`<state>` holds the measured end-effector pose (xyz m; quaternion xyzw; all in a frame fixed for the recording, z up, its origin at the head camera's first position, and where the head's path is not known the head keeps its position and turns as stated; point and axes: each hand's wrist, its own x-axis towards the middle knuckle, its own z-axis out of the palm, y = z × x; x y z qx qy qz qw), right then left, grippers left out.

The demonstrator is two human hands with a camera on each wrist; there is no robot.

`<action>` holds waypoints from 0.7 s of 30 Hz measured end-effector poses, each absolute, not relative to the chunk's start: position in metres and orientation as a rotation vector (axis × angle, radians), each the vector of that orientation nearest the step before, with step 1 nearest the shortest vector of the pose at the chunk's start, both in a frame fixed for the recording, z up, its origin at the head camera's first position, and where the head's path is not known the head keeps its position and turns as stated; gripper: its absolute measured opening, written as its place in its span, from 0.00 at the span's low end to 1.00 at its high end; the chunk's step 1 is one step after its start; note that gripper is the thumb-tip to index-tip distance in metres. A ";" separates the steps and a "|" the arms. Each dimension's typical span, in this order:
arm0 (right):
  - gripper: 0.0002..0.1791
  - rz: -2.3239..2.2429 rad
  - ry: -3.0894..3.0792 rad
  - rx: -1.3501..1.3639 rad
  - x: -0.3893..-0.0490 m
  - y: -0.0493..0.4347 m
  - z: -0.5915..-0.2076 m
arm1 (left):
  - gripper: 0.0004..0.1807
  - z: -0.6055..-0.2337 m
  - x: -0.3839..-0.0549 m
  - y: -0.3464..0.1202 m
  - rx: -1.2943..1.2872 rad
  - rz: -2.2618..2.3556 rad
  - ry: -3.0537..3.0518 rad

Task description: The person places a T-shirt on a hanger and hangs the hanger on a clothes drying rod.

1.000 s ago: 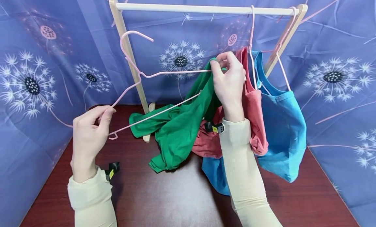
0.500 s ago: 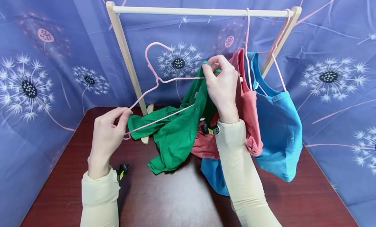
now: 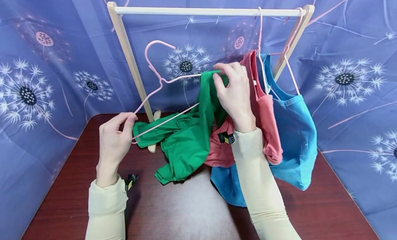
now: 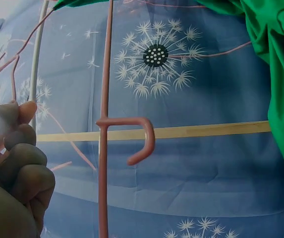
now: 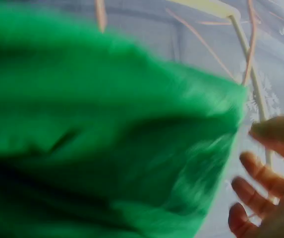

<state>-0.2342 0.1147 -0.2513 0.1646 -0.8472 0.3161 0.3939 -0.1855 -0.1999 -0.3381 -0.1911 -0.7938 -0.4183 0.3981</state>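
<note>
My left hand [image 3: 114,140] pinches the left arm of a pink clothes hanger [image 3: 160,80] between thumb and forefinger, tilting it with the hook upward. A green garment [image 3: 186,147] drapes over the hanger's right arm, its lower part spreading down to the table. Beside that draped shoulder is my right hand [image 3: 235,95], fingers spread and bent slightly. In the right wrist view, a gap shows between these fingers and the green cloth [image 5: 107,129]. The left wrist view shows the hanger's lower bar and its small side hook [image 4: 151,141] close up.
A small rack with a white rail [image 3: 186,11] stands behind. At its right end hang a coral garment [image 3: 270,119] and a blue garment [image 3: 294,136] on pink hangers. Part of the blue cloth reaches the brown table [image 3: 180,212]. A patterned blue curtain [image 3: 62,95] surrounds everything.
My left hand has brought the hanger rightward, further into the green garment. My right hand has let go of the cloth, which now lies over the hanger's right arm.
</note>
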 end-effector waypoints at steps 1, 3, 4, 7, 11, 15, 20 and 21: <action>0.12 0.770 -2.140 0.455 -0.235 0.116 -0.252 | 0.05 -0.338 -0.185 -0.200 -0.485 -1.064 -2.009; 0.13 0.709 -2.124 0.552 -0.237 0.119 -0.254 | 0.05 -0.337 -0.184 -0.200 -0.493 -1.069 -2.011; 0.14 0.685 -2.127 0.594 -0.238 0.120 -0.255 | 0.04 -0.337 -0.184 -0.199 -0.494 -1.073 -2.006; 0.14 0.660 -2.154 0.674 -0.239 0.121 -0.259 | 0.04 -0.336 -0.182 -0.196 -0.498 -1.074 -2.004; 0.14 0.666 -2.189 0.713 -0.240 0.125 -0.262 | 0.03 -0.334 -0.180 -0.195 -0.495 -1.071 -1.991; 0.12 0.686 -2.170 0.722 -0.242 0.129 -0.262 | 0.02 -0.334 -0.180 -0.195 -0.504 -1.069 -1.982; 0.12 0.668 -2.104 0.729 -0.243 0.130 -0.265 | 0.02 -0.335 -0.180 -0.193 -0.500 -1.067 -1.970; 0.12 0.660 -2.081 0.736 -0.243 0.130 -0.265 | 0.02 -0.335 -0.180 -0.192 -0.500 -1.063 -1.968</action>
